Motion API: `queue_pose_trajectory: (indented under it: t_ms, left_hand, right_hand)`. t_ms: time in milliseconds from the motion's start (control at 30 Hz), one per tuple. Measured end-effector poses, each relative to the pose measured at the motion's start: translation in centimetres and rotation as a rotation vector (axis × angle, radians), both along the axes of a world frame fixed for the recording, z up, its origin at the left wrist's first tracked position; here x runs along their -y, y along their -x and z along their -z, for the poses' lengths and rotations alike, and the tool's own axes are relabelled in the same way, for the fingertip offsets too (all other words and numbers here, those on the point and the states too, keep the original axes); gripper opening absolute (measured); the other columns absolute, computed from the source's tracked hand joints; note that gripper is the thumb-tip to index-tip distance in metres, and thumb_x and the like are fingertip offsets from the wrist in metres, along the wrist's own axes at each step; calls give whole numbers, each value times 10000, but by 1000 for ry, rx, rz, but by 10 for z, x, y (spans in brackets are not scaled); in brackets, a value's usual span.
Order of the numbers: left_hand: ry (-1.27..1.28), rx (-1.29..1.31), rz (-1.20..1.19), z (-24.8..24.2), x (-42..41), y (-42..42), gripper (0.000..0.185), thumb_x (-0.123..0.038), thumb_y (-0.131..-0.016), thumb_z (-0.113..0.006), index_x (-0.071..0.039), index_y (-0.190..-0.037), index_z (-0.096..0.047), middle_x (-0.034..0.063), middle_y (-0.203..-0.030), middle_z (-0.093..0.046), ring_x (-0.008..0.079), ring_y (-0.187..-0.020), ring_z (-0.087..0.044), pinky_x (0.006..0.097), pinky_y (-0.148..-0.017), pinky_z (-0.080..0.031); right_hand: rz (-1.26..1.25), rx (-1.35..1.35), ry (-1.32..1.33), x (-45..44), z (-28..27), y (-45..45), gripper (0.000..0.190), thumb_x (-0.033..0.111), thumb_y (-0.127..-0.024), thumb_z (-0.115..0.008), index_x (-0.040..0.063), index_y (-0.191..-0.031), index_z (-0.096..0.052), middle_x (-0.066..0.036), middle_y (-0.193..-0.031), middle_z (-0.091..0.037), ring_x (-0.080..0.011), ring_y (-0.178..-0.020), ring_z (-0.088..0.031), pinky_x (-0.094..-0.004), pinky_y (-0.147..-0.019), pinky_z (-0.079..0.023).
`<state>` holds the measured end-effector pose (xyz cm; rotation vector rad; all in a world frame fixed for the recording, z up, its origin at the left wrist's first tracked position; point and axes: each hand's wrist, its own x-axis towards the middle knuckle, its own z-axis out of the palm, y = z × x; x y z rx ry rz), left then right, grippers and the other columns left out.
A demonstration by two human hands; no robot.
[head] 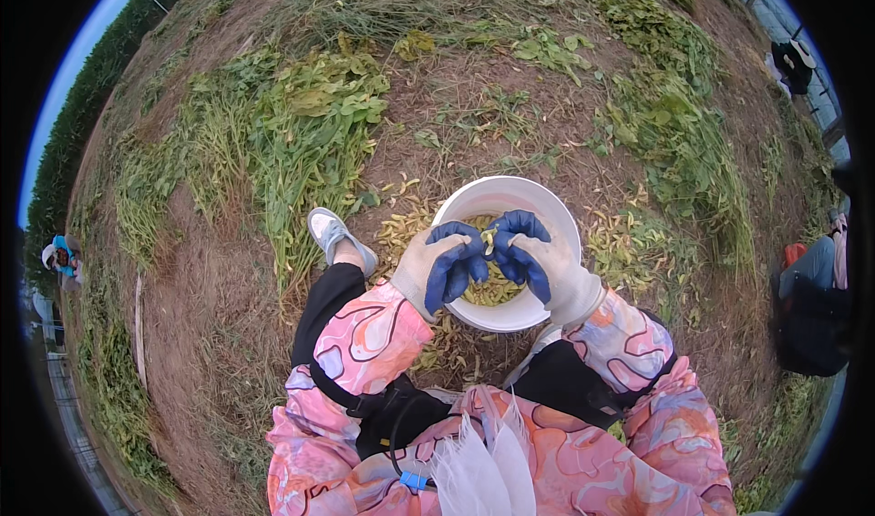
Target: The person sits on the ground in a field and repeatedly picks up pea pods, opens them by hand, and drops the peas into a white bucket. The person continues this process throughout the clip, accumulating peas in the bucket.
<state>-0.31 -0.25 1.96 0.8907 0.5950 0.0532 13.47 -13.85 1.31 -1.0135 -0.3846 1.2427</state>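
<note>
My left hand [444, 263] and my right hand [533, 256], in work gloves with blue coated palms and fingers, meet over a white plastic bucket [507, 321]. Between their fingertips is a small yellow-green bean pod [488, 240], pinched from both sides. Below them, many yellow-green pods [492, 292] cover the inside of the bucket. The bucket stands on the soil between my feet. Loose pods and empty-looking husks [403, 232] lie on the ground to its left, and more pods [618, 242] lie among leaves to its right.
Heaps of pulled bean plants lie on the left [307, 126] and on the right [697, 147]. My shoe [340, 239] is left of the bucket. One person [63, 259] is at the far left; another person's leg [810, 266] shows at the right edge.
</note>
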Motion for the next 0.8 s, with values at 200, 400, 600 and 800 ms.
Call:
queue_pose_trajectory:
  t_ms: [200, 400, 600, 800]
  left_hand:
    - [-78, -26, 67, -4, -3, 0, 157, -159, -890, -548, -15, -938, -588, 120, -678, -637, 118, -365, -449, 217, -347, -332]
    - [-467, -57, 90, -13, 10, -3, 250, -82, -862, -594, 25, -1087, -567, 105, -857, -669, 119, -640, -580, 250, -575, -465]
    - [-654, -154, 107, -17, 12, -1, 302, -57, -828, -640, 12, -1117, -582, 83, -973, -669, 122, -871, -622, 256, -777, -496]
    - [-517, -107, 53, -14, 10, 1, 314, -38, -831, -607, 10, -1140, -577, 83, -975, -675, 123, -874, -628, 260, -784, -498]
  right_hand:
    - [0, 149, 74, 0, -8, 1, 127, 89, -877, -573, 13, -977, -590, -15, -774, -577, -77, -600, -515, -217, -529, -423]
    - [-5, 417, 73, 0, -3, -5, 193, 29, -864, -583, -17, -1050, -574, -50, -882, -616, -87, -688, -552, -228, -608, -459]
    - [-54, 668, 78, 1, -3, -8, 257, -16, -814, -600, -12, -1070, -581, -66, -938, -661, -104, -860, -591, -273, -790, -490]
    - [-44, 650, 61, 2, -5, -6, 219, 32, -853, -593, -6, -1068, -577, -36, -888, -623, -81, -755, -553, -238, -676, -466]
